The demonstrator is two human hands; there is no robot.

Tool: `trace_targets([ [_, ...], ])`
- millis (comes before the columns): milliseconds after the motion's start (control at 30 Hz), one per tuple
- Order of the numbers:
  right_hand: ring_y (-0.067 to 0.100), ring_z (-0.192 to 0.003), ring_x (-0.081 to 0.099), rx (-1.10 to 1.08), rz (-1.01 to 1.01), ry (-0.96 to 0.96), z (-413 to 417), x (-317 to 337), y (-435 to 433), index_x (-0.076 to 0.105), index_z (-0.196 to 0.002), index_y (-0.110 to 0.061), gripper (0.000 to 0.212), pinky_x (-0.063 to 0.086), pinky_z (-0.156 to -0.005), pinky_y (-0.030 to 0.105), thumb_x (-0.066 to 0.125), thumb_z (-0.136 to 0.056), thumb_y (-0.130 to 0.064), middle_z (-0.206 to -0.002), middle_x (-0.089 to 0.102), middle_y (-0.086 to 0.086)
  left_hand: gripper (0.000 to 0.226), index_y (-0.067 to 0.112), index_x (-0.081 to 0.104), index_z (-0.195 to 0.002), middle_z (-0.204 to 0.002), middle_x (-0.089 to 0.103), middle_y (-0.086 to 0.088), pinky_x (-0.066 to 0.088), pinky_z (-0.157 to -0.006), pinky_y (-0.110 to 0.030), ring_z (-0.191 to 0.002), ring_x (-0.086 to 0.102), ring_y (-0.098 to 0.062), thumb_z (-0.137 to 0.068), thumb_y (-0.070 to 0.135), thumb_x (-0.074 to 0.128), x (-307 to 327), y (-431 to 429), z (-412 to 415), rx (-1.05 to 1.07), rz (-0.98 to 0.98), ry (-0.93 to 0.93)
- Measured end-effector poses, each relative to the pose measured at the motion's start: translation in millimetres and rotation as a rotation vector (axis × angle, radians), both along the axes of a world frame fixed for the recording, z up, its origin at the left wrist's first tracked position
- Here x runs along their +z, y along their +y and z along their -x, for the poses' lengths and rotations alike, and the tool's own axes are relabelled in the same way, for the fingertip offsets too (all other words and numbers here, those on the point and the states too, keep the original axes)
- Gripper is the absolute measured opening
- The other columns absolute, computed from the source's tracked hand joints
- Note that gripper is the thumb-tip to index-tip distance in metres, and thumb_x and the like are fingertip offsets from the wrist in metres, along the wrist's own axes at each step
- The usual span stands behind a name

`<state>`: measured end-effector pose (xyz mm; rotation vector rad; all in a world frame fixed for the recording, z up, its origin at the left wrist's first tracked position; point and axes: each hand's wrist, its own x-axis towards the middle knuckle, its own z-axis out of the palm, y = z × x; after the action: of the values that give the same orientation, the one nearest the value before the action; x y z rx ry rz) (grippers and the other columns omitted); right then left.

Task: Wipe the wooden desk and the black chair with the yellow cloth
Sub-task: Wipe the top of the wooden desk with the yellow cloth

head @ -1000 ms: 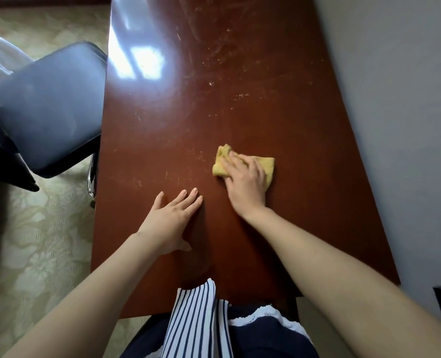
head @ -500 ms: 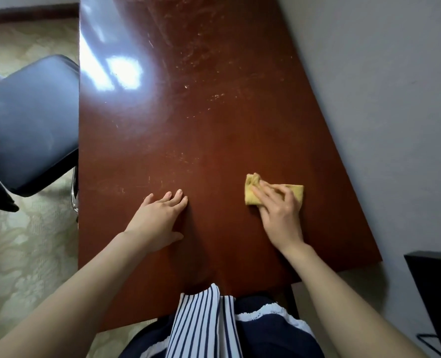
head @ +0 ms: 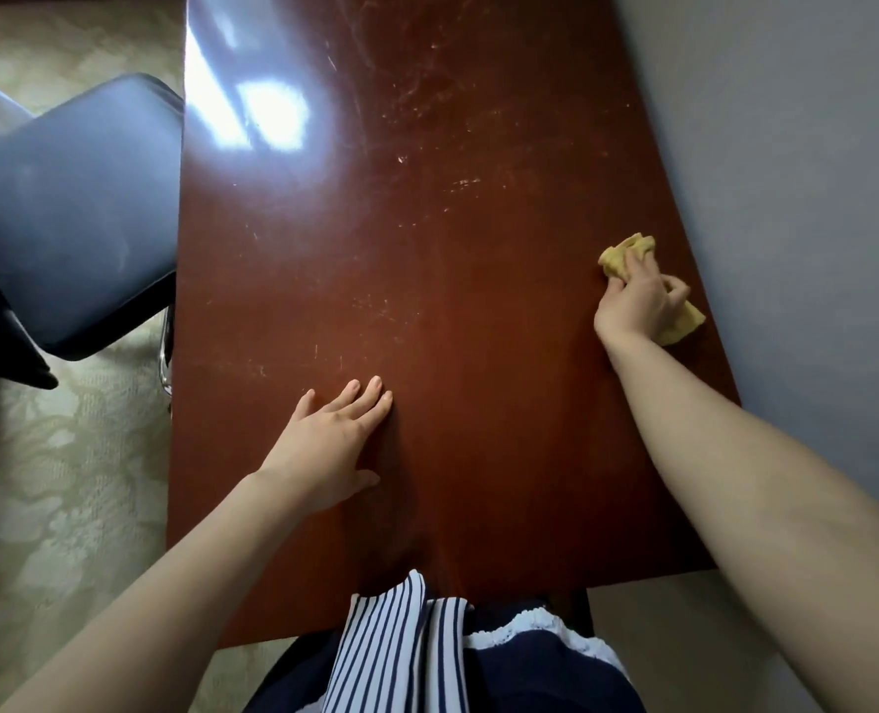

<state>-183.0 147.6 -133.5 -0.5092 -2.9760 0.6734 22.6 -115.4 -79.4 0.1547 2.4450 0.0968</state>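
One crumpled yellow cloth (head: 626, 252) — glossy scratched desk (head: 427, 280)

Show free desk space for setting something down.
Bare: far desk beyond the hands, chair side to wall; also the strip between left hand and right hand. Crowded only at the wall edge, where the cloth is gripped.

Pale floral-patterned carpet (head: 67, 506) covers floor at left. Plain grey wall (head: 787, 146) runs along right side, near to far. Navy-and-white striped garment (head: 391, 650) at near edge, white lace trim (head: 545, 625) just right.
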Motion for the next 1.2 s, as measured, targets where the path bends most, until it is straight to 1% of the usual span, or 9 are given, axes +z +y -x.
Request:
trace_targets([
  [67, 0.025, -0.12, 0.034, -0.031, 0.017, -0.022, 9.1, 0.5, -10.8, 0.045, -0.14, -0.023, 0.04, 0.027, -0.103, 0.026, 0.044, -0.1, -0.02, -0.15, 0.035, -0.01, 0.092, 0.026, -0.007, -0.152, -0.16, -0.012, 0.007, 0.006, -0.117, -0.047, -0.147, -0.005, -0.014, -0.09, 0.047, 0.057, -0.4, 0.4, -0.8, 0.007, -0.004, 0.007],
  [133, 0.025, -0.121, 0.034, 0.012, 0.012, -0.045, 12.3, 0.9, -24.1, 0.043, -0.141, -0.023, 0.041, 0.026, -0.104, 0.026, 0.042, -0.1, -0.021, -0.151, 0.033, -0.009, 0.091, 0.027, -0.008, -0.152, -0.16, -0.013, 0.008, 0.004, -0.117, -0.048, -0.147, -0.007, -0.014, -0.09, 0.048, 0.055, -2.1, -0.4, -3.2, 0.029, -0.016, 0.014],
  [267, 0.023, -0.121, 0.034, 0.168, 0.01, -0.038, -1.1, -0.7, -53.1, 0.046, -0.139, -0.025, 0.041, 0.026, -0.103, 0.024, 0.046, -0.099, -0.021, -0.15, 0.035, -0.009, 0.084, 0.026, -0.006, -0.152, -0.16, -0.012, 0.007, -0.001, -0.116, -0.049, -0.147, -0.008, -0.014, -0.093, 0.048, 0.05, -6.3, 2.1, -8.3, 0.079, -0.052, 0.065],
  [433, 0.024, -0.121, 0.035, 0.407, 0.043, -0.006, -51.1, -5.8, -92.5, 0.049, -0.138, -0.025, 0.044, 0.028, -0.106, 0.03, 0.05, -0.095, -0.015, -0.148, 0.04, -0.005, 0.073, 0.028, -0.005, -0.152, -0.159, -0.014, 0.008, -0.008, -0.116, -0.046, -0.146, -0.014, -0.015, -0.097, 0.05, 0.038, -12.3, 4.0, -19.7, 0.179, -0.133, 0.177],
  [533, 0.025, -0.12, 0.037, 0.492, 0.065, 0.037, -91.3, -9.3, -110.2, 0.051, -0.136, -0.024, 0.045, 0.029, -0.106, 0.033, 0.053, -0.093, -0.011, -0.145, 0.045, -0.004, 0.078, 0.027, -0.008, -0.152, -0.158, -0.019, 0.007, -0.007, -0.116, -0.046, -0.145, -0.019, -0.018, -0.095, 0.054, 0.04, -13.0, -10.8, -34.8, 0.314, -0.141, 0.242],
  [733, 0.028, -0.12, 0.04, 0.634, 0.103, 0.054, -160.0, -11.0, -128.9, 0.056, -0.132, -0.02, 0.045, 0.03, -0.105, 0.039, 0.059, -0.089, -0.007, -0.14, 0.051, -0.001, 0.104, 0.019, -0.014, -0.151, -0.157, -0.025, -0.004, -0.002, -0.115, -0.051, -0.146, -0.016, -0.024, -0.083, 0.067, 0.048, -15.7, -62.1, -65.5, 0.47, 0.028, 0.243],
  [967, 0.024, -0.117, 0.04, 0.674, 0.054, 0.112, -226.9, -13.7, -147.5, 0.061, -0.127, -0.021, 0.047, 0.035, -0.099, 0.044, 0.065, -0.083, -0.006, -0.137, 0.054, -0.003, 0.116, 0.012, -0.009, -0.152, -0.158, -0.02, -0.01, 0.002, -0.115, -0.055, -0.147, -0.009, -0.027, -0.075, 0.072, 0.054, -21.8, -108.9, -104.3, 0.454, 0.048, 0.211],
  [1100, 0.02, -0.117, 0.037, 0.704, 0.03, 0.123, -260.4, -14.4, -154.2, 0.06, -0.127, -0.023, 0.049, 0.037, -0.099, 0.045, 0.068, -0.081, -0.008, -0.136, 0.054, -0.004, 0.112, 0.013, -0.013, -0.151, -0.158, -0.021, -0.006, 0.005, -0.115, -0.055, -0.147, -0.009, -0.026, -0.078, 0.075, 0.045, -27.5, -120.3, -116.3, 0.389, 0.056, 0.171],
  [1200, 0.017, -0.121, 0.035, 0.731, 0.028, 0.098, -285.8, -13.8, -154.8, 0.058, -0.13, -0.026, 0.053, 0.037, -0.101, 0.045, 0.069, -0.082, -0.009, -0.137, 0.053, -0.006, 0.104, 0.014, -0.01, -0.151, -0.159, -0.018, -0.004, 0.007, -0.116, -0.054, -0.147, -0.004, -0.026, -0.082, 0.073, 0.04, -33.0, -125.6, -121.0, 0.384, 0.002, 0.206],
])
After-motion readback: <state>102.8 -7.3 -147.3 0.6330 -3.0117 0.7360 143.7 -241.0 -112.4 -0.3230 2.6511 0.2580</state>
